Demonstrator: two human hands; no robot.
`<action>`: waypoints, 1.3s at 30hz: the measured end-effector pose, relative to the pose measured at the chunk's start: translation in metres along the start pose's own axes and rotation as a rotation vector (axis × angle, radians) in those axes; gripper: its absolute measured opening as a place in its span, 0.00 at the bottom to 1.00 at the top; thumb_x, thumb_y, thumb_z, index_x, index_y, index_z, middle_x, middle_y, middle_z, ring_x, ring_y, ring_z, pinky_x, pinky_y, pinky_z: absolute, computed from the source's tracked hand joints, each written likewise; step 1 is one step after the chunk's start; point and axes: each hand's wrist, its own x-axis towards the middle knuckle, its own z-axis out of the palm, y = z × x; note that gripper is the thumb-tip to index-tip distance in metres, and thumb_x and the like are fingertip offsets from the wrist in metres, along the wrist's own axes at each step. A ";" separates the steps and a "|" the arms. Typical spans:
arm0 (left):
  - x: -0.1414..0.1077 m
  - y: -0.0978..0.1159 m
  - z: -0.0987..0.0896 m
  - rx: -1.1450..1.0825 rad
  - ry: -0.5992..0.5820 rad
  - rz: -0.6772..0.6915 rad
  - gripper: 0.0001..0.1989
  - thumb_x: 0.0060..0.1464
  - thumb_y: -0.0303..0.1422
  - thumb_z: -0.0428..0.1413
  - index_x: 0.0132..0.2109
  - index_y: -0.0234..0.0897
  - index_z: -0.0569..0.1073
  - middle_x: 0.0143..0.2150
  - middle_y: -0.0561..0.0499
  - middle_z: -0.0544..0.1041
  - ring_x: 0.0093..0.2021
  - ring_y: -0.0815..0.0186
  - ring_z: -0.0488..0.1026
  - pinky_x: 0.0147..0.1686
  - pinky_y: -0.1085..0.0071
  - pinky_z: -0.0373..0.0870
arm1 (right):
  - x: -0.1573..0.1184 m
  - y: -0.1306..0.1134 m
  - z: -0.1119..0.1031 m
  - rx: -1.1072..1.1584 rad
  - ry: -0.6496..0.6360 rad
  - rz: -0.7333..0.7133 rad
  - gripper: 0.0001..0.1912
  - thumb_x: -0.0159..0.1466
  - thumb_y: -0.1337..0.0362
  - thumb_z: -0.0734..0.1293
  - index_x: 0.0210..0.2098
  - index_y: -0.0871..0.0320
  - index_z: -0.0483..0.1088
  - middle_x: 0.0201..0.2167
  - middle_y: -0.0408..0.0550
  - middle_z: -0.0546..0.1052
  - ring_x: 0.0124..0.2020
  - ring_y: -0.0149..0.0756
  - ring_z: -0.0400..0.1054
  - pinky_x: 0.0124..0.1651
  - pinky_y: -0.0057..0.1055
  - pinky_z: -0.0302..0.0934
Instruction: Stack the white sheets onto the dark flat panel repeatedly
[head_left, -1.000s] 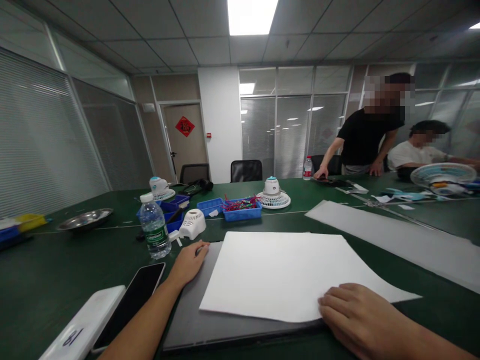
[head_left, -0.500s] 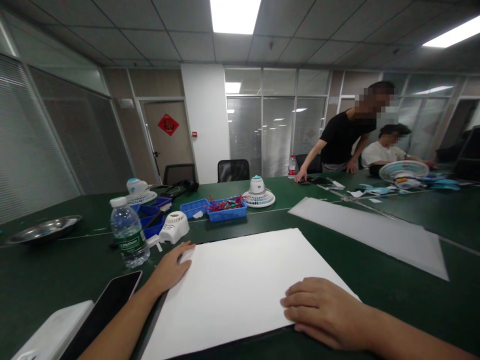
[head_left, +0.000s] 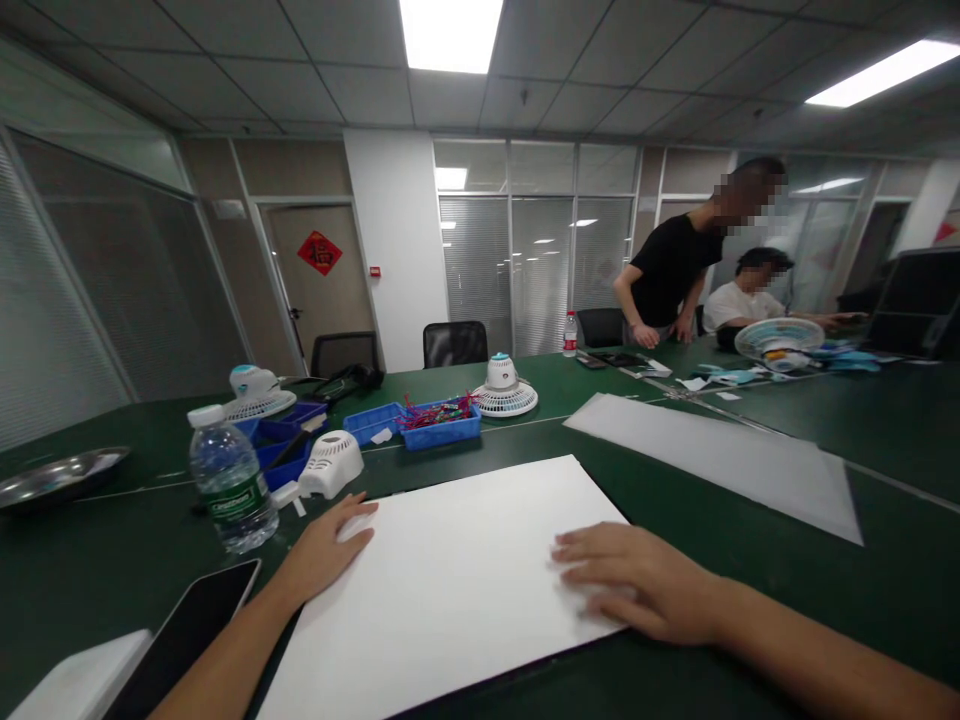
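Observation:
A large white sheet (head_left: 465,580) lies flat on the green table in front of me, with a dark edge showing beneath its right and near sides. My left hand (head_left: 330,548) rests at its far left corner, thumb and fingers apart, the fingertips on the paper. Over the right part of the sheet is my right hand (head_left: 637,582), fingers spread and slightly blurred, palm down. Whether those fingers press on the surface I cannot tell. Neither hand holds anything that shows.
Left of the sheet stand a water bottle (head_left: 234,490), a phone (head_left: 184,635) and a white plastic housing (head_left: 330,465). Beyond are blue trays (head_left: 442,432) with wires and a small fan part (head_left: 502,388). A translucent sheet (head_left: 712,455) lies right; two people are behind the table.
My right hand has slid away from me along the sheet, its fingers spreading. My left hand stays at the corner. The standing person has drawn an arm back from the table; the view has turned slightly right.

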 end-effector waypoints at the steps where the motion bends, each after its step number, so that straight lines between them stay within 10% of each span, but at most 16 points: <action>1: 0.000 -0.001 0.000 -0.005 -0.003 0.005 0.26 0.53 0.45 0.56 0.57 0.39 0.76 0.68 0.43 0.65 0.68 0.52 0.61 0.68 0.54 0.53 | -0.008 0.019 -0.004 -0.072 0.058 0.084 0.19 0.70 0.60 0.61 0.60 0.51 0.68 0.59 0.50 0.73 0.63 0.39 0.63 0.63 0.42 0.60; 8: -0.001 -0.003 0.000 -0.030 0.014 0.015 0.27 0.52 0.46 0.56 0.55 0.39 0.77 0.67 0.43 0.66 0.68 0.50 0.61 0.67 0.52 0.53 | -0.100 0.144 -0.031 -0.559 0.039 1.142 0.37 0.66 0.45 0.58 0.67 0.62 0.58 0.68 0.64 0.58 0.68 0.60 0.52 0.65 0.58 0.51; 12: -0.002 -0.007 -0.001 -0.013 0.019 0.029 0.27 0.52 0.46 0.56 0.56 0.38 0.77 0.67 0.43 0.66 0.68 0.50 0.60 0.68 0.53 0.52 | -0.116 0.151 -0.031 -0.545 -0.029 1.286 0.39 0.66 0.40 0.52 0.62 0.63 0.65 0.57 0.70 0.71 0.54 0.63 0.68 0.49 0.57 0.64; 26: -0.007 -0.006 -0.009 0.042 0.002 0.039 0.28 0.53 0.45 0.54 0.58 0.37 0.75 0.68 0.43 0.65 0.69 0.52 0.58 0.68 0.53 0.51 | -0.045 0.072 -0.026 -0.656 0.004 1.048 0.25 0.72 0.57 0.48 0.40 0.61 0.74 0.33 0.60 0.79 0.33 0.47 0.76 0.39 0.42 0.65; 34: -0.008 0.000 -0.013 0.005 0.026 0.043 0.28 0.55 0.49 0.53 0.55 0.38 0.78 0.67 0.42 0.66 0.68 0.50 0.61 0.67 0.51 0.54 | -0.012 0.017 0.000 -0.399 -0.040 0.131 0.18 0.71 0.64 0.55 0.52 0.57 0.74 0.49 0.51 0.79 0.48 0.38 0.74 0.54 0.37 0.64; 39: -0.009 0.001 -0.015 -0.070 0.008 0.017 0.30 0.60 0.54 0.46 0.55 0.40 0.78 0.67 0.43 0.67 0.68 0.51 0.60 0.67 0.51 0.52 | 0.004 -0.014 0.007 -0.290 -0.031 0.002 0.16 0.70 0.61 0.58 0.49 0.57 0.74 0.43 0.52 0.81 0.46 0.37 0.74 0.50 0.34 0.65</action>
